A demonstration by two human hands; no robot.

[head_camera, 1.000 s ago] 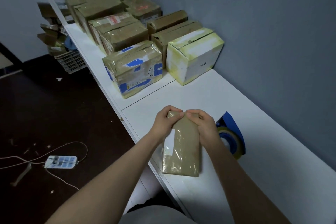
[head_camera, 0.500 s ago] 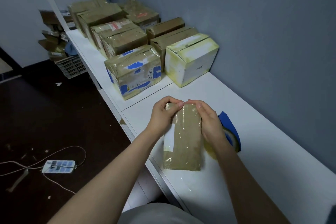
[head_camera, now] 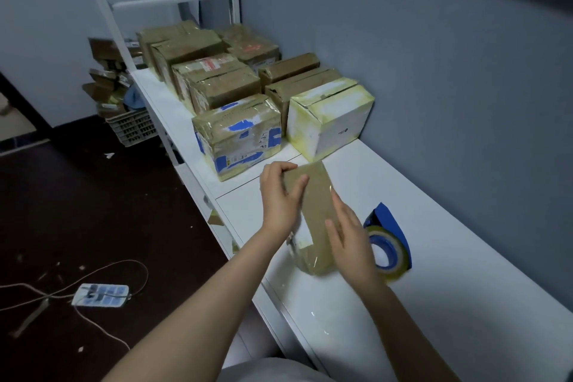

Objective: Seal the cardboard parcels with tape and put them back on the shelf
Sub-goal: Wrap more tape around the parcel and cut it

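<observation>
A small flat brown parcel (head_camera: 314, 195), wrapped in clear tape, is tilted up on the white shelf (head_camera: 434, 257). My left hand (head_camera: 279, 198) grips its upper left edge, thumb over the top face. Flat against the parcel's right side lies my right hand (head_camera: 347, 236), fingers straight. A blue tape dispenser (head_camera: 387, 242) with a roll of clear tape lies on the shelf just right of my right hand. Several taped cardboard parcels (head_camera: 238, 133) stand in rows further back on the shelf.
A white and yellow box (head_camera: 331, 118) stands next to the wall behind the small parcel. White shelf posts (head_camera: 124, 49) rise at the left. On the dark floor lie a power strip (head_camera: 100, 295) with cable and a plastic crate (head_camera: 133, 130) of cardboard scraps.
The parcel has been lifted and tipped up from lying flat. My right hand slid from the top edge down its right side and straightened; my left hand stays gripping the top.
</observation>
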